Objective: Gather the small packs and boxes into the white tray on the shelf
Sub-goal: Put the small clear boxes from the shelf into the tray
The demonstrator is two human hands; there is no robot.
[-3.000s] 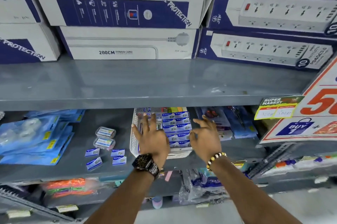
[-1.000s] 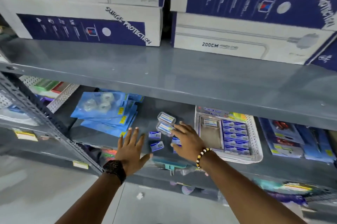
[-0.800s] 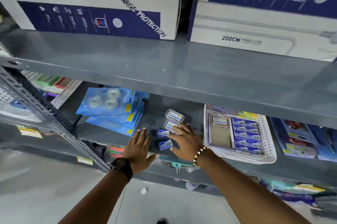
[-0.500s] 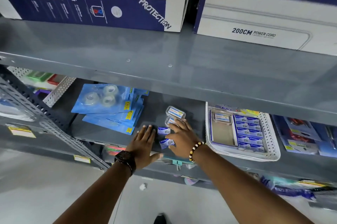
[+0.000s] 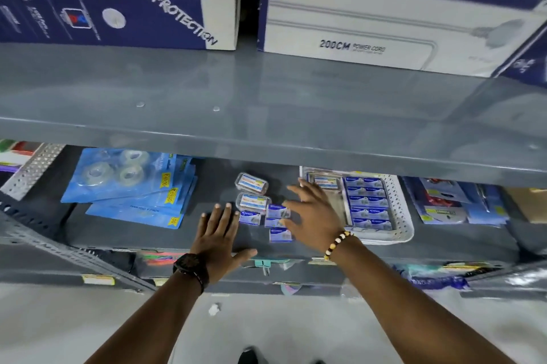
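While spread flat on the grey metal shelf (image 5: 124, 233), left hand (image 5: 219, 234) empty, fingers apart. Right hand (image 5: 314, 213) open, fingers splayed over small blue-and-white boxes (image 5: 279, 235), just left of white perforated plastic tray (image 5: 399, 215).

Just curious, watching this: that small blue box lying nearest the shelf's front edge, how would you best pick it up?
Pinch the nearest blue box across its two short ends, coming from above and the front. It lies flat on the shelf with its broad face up, so only its thin edges offer purchase. The right hand, open beside it, seems closest.
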